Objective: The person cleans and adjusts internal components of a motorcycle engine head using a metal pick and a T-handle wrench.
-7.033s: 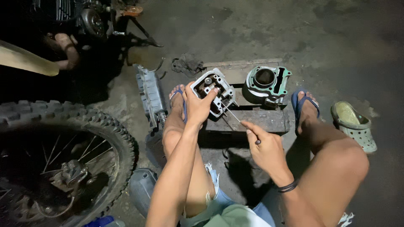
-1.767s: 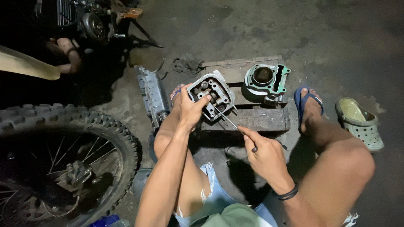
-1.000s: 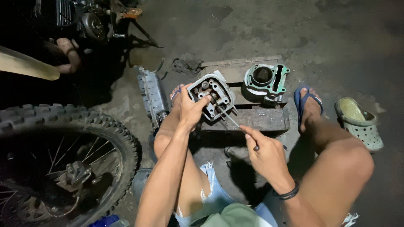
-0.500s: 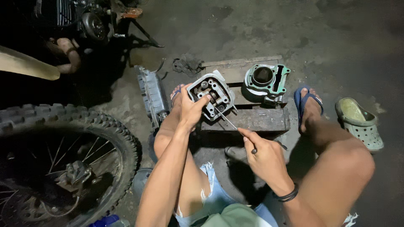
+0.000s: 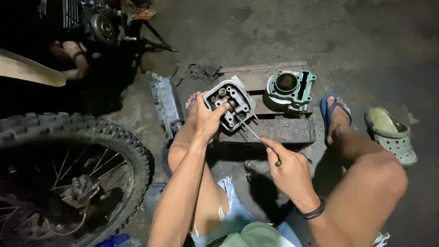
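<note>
The left hand (image 5: 208,120) grips the grey metal cylinder head (image 5: 230,103); the right hand (image 5: 290,171) pinches a thin, probably metal tool (image 5: 249,129) angled up-left into it.

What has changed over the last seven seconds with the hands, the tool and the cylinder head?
Little. The left hand shifted slightly on the cylinder head, still gripping it tilted on the wooden block. The right hand keeps hold of the thin tool, its tip working inside the head with small strokes. The green cylinder, the sandal and the wheel stayed put.
</note>
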